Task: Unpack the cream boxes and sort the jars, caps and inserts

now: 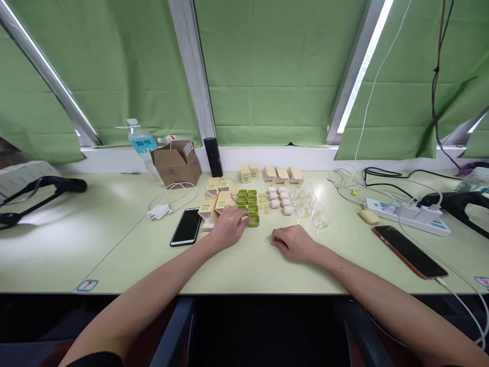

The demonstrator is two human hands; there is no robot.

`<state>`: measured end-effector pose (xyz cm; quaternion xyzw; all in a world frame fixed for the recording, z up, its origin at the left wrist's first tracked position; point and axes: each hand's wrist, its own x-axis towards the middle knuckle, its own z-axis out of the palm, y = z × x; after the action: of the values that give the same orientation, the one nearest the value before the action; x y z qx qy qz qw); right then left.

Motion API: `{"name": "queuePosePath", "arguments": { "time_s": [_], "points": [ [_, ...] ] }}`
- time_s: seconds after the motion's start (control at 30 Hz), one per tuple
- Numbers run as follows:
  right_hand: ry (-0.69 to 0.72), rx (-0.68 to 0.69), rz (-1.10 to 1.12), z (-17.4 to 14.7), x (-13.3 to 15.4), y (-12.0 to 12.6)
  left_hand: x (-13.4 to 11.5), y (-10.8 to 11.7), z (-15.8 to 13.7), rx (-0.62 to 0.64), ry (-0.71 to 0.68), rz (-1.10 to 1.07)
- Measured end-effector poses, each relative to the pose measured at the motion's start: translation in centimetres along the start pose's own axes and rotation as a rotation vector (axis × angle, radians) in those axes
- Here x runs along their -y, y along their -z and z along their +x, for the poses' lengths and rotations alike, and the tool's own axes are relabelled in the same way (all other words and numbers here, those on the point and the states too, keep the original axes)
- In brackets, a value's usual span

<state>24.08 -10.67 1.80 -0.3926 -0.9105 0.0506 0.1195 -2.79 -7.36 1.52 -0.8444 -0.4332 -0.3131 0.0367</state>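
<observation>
My left hand (230, 228) is at the near left edge of a cluster of small square olive-green boxes. Its curled thumb and index finger meet the side of the nearest green box (253, 221); part of the grip is hidden. My right hand (292, 243) rests on the table with its fingers curled in, and nothing shows in it. Beside the green boxes lie tiny yellowish squares (263, 201), then pale pink rounded blocks (288, 210) and clear plastic cups (321, 220). Folded cream paper boxes with green labels (207, 208) stand left of and behind the left hand.
A black phone (186, 227) lies left of the paper boxes. At the back left are a carton (177, 163), a water bottle (143, 145) and a black cylinder (213, 157). A power strip (407, 215) with cables and another phone (410, 251) lie at right.
</observation>
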Motion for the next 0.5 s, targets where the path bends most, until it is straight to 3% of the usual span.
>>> {"name": "queuePosePath", "arguments": {
  "time_s": [0.13, 0.27, 0.37, 0.5],
  "points": [
    [-0.001, 0.001, 0.019, 0.0, 0.0, 0.0, 1.2, 1.6, 1.3, -0.062, 0.034, 0.06],
    [-0.003, 0.005, 0.024, 0.0, 0.0, 0.0, 2.9, 3.3, 4.8, -0.036, 0.134, 0.244],
    [-0.017, 0.013, 0.02, 0.1, 0.1, 0.1, 4.1, 3.6, 8.6, 0.044, 0.191, 0.404],
    [-0.009, 0.012, 0.03, 0.1, 0.1, 0.2, 5.6, 2.2, 13.5, 0.24, 0.305, 0.47]
  ]
}}
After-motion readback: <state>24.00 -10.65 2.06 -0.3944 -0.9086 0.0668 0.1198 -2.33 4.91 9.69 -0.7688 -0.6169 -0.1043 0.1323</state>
